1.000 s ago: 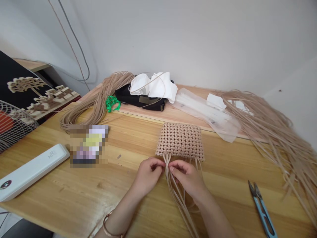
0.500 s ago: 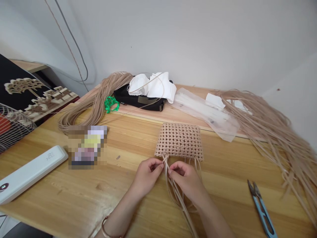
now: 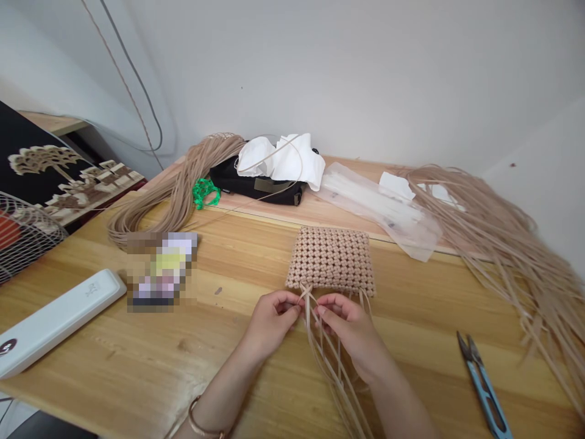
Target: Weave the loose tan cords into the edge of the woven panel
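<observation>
A beige woven panel [image 3: 332, 259] of small knots lies flat on the wooden table. Loose beige strips [image 3: 320, 350] hang from its near edge and run down between my forearms. Just below that edge, at its left part, several strips cross one another. My left hand [image 3: 278, 320] pinches one strip between thumb and forefinger, left of the crossing. On the other side, my right hand [image 3: 342, 317] pinches another strip the same way. Part of the strips passing under my right hand is hidden.
Blue-handled thread snips [image 3: 484, 387] lie at the right. Long loose strips [image 3: 512, 262] spread behind them. At the back are a black pouch [image 3: 256, 186] with white paper, a plastic bag [image 3: 379, 210] and a strip bundle [image 3: 169, 189]. A white device [image 3: 59, 320] and a blurred-out object [image 3: 164, 268] are left.
My right hand has moved slightly right, away from my left hand, drawing its strip outward. The hanging strips have spread apart. My left hand stays nearly in place.
</observation>
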Action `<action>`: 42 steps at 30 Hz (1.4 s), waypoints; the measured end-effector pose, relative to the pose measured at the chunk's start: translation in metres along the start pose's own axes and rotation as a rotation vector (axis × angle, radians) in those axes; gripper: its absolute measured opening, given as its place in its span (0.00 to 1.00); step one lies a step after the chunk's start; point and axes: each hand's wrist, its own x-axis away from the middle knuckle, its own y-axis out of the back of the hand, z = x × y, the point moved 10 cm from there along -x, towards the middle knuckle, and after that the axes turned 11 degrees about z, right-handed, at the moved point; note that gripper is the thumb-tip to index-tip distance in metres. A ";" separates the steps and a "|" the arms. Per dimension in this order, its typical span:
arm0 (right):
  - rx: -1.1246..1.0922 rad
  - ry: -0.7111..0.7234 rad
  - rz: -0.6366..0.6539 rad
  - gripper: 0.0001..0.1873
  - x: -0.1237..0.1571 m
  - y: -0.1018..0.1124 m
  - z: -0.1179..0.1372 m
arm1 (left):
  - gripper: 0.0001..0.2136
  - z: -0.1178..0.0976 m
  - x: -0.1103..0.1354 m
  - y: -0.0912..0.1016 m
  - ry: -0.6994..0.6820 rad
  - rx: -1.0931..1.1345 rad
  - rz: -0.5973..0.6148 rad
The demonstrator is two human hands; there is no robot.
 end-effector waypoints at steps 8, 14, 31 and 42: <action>-0.081 0.037 -0.004 0.14 0.001 -0.003 0.007 | 0.06 0.002 0.000 0.000 0.019 -0.005 -0.002; -0.134 -0.008 0.056 0.16 0.000 -0.006 0.007 | 0.09 -0.007 -0.001 -0.002 -0.068 -0.032 0.020; 0.085 -0.023 0.100 0.08 -0.013 -0.011 0.006 | 0.12 -0.010 -0.001 -0.010 -0.087 -0.016 0.073; 0.198 0.009 0.060 0.05 -0.015 -0.011 0.013 | 0.12 -0.010 0.001 -0.001 -0.045 0.001 0.005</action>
